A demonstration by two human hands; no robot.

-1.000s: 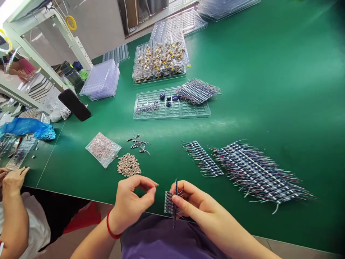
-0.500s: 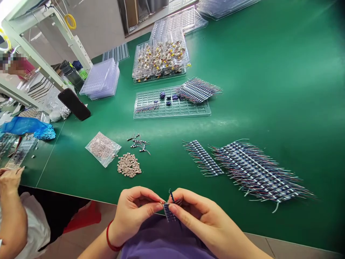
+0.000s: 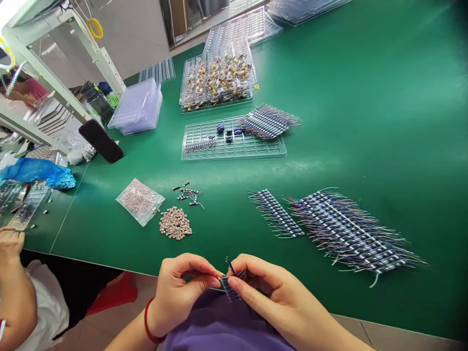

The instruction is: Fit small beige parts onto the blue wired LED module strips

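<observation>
Near the table's front edge, my right hand (image 3: 272,287) pinches a dark strip of small circuit boards (image 3: 230,291) between thumb and fingers. A thin dark blue piece (image 3: 230,265) sticks up above those fingertips; whether it belongs to the strip I cannot tell. At the strip's left edge, the thumb and forefinger of my left hand (image 3: 185,285) are pressed together, and anything between them is too small to make out. Ahead of my left hand lie a pile of small round beige parts (image 3: 175,223) and several loose wired pieces (image 3: 190,195).
A clear bag of small parts (image 3: 140,201) lies left. On the right are wired board strips, one narrow (image 3: 278,214) and one wide stack (image 3: 351,231). Farther back stand clear trays (image 3: 204,155), some loaded. A phone (image 3: 101,141) and a co-worker's hand (image 3: 10,241) are at left.
My hands stay together at the strip, with only a slight shift of the fingers; the dark blue piece leans a little farther left. The co-worker's hand at left has drawn back slightly.
</observation>
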